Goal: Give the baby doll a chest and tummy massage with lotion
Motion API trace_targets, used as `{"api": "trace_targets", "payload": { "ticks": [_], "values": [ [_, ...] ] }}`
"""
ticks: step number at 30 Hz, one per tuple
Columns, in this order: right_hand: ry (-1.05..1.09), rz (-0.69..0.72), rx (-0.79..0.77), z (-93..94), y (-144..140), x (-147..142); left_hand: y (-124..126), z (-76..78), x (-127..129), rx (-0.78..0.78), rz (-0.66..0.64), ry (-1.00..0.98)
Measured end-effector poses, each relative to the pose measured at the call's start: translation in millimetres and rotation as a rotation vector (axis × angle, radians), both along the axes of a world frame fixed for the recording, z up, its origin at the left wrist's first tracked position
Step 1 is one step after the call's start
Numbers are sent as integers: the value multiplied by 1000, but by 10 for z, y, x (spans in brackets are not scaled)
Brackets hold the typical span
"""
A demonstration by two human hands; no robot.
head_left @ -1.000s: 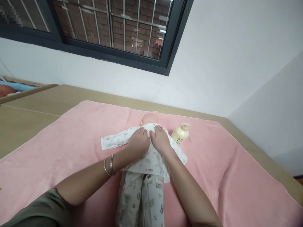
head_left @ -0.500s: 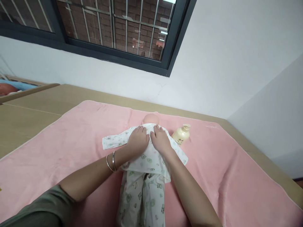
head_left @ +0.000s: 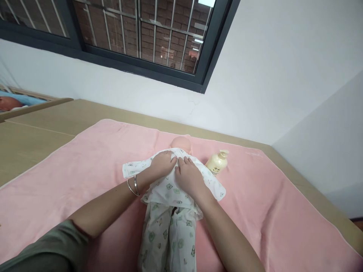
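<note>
A baby doll point(head_left: 180, 143) lies on its back, dressed in a white printed long-sleeved shirt point(head_left: 169, 187) and matching trousers point(head_left: 181, 238). Its head shows above the collar. My left hand point(head_left: 163, 165), with silver bangles at the wrist, is closed on the shirt's upper front, left of the middle; the fingertips are partly hidden. Beside it, my right hand point(head_left: 189, 175) rests on the chest with its fingers laid over the cloth. Both shirt sleeves spread out to the sides. A pale yellow pump bottle point(head_left: 217, 162) stands by the right sleeve.
Under the doll a pink blanket point(head_left: 93, 170) covers a wooden surface point(head_left: 45, 130). Behind it rises a white wall point(head_left: 241, 105) with a dark-framed barred window point(head_left: 141, 68). At far left is a wooden-edged compartment point(head_left: 56, 101) with blue and orange-brown things.
My left hand has shifted slightly left and its fingers have drawn in on the shirt. The right hand has slid a little down and left, and the cloth near the collar has wrinkled.
</note>
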State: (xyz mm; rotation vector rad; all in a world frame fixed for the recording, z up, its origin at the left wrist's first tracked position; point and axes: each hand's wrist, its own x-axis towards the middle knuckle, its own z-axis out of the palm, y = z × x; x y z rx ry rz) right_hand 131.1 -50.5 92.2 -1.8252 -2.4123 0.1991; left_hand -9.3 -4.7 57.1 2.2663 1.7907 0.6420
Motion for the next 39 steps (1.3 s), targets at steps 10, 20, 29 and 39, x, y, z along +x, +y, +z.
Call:
{"api": "trace_targets", "payload": {
  "ticks": [10, 20, 29, 39],
  "values": [
    [79, -55, 46, -178, 325, 168, 1, -86, 41, 62, 2, 4],
    [61, -85, 64, -242, 326, 141, 6, -81, 42, 58, -3, 25],
    [148, 64, -50, -207, 403, 355, -57, -166, 101, 147, 72, 104],
    [35, -28, -2, -157, 314, 199, -155, -225, 146, 212, -11, 95]
  ]
}}
